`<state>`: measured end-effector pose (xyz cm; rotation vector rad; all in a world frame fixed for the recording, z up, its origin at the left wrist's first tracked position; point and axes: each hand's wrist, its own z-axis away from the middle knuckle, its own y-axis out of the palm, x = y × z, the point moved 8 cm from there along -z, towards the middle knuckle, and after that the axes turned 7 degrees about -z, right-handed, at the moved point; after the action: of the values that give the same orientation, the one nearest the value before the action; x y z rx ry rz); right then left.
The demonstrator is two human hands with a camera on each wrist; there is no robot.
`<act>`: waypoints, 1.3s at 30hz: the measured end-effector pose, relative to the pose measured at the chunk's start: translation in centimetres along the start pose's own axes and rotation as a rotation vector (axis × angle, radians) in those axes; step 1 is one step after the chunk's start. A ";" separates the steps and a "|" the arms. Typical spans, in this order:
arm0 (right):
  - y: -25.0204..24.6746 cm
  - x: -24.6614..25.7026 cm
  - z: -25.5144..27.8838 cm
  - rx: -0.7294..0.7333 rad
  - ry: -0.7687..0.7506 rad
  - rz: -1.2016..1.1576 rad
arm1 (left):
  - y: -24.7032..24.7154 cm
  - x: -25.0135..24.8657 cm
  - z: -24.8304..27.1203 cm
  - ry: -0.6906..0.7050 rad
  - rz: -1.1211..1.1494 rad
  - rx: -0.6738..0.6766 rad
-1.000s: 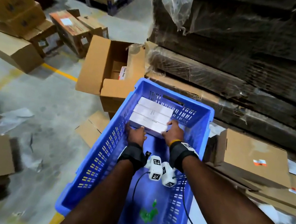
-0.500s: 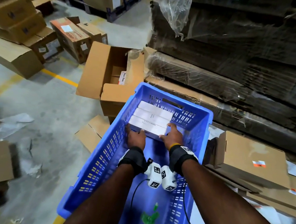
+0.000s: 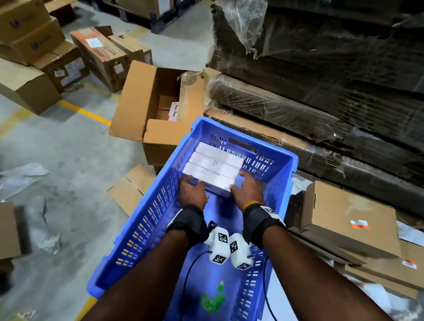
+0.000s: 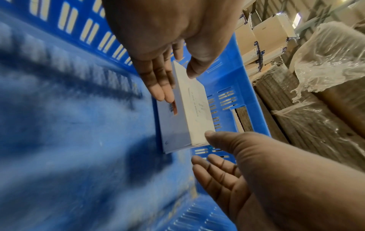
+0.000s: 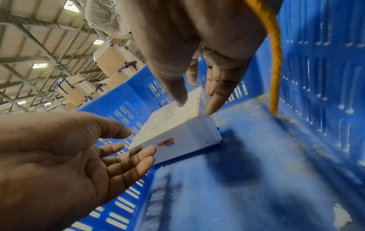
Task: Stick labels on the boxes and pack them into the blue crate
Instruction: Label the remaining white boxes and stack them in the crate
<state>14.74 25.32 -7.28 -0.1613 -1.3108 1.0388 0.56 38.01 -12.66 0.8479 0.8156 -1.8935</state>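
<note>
Three smooth white card boxes (image 3: 214,168) stand side by side at the far end of the slotted plastic crate (image 3: 143,226). Left hand (image 3: 193,193) and right hand (image 3: 249,191), fingers straight, flank the near box's ends, touching it.

White box (image 3: 210,175) top — "IF SEAL IS BROKEN".
</note>
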 end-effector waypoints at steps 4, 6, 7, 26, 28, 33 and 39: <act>-2.7 0.8 2.3 -0.068 -0.102 -0.054 | 0.7 -1.5 2.9 0.077 -0.019 0.085; -4.7 0.7 3.6 -0.114 -0.148 -0.087 | 1.8 -2.7 4.9 0.148 -0.062 0.139; -5.4 0.6 4.2 -0.129 -0.167 -0.102 | 2.4 -3.4 5.9 0.184 -0.086 0.177; -25.2 -12.7 11.3 -0.442 -0.186 -0.314 | 19.7 -7.6 26.7 0.809 -0.682 0.367; -27.0 -14.8 11.6 -0.491 -0.158 -0.314 | 20.9 -7.1 26.9 0.807 -0.736 0.298; -30.7 -18.4 12.0 -0.582 -0.086 -0.173 | 21.7 -6.1 26.9 0.716 -0.878 0.157; -30.1 -20.9 10.5 -0.455 -0.014 -0.173 | 21.6 -4.9 25.3 0.610 -0.815 0.215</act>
<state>23.93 -10.91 0.17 -0.3765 -1.5305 0.5846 15.90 11.41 0.91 1.4105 1.5149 -2.4832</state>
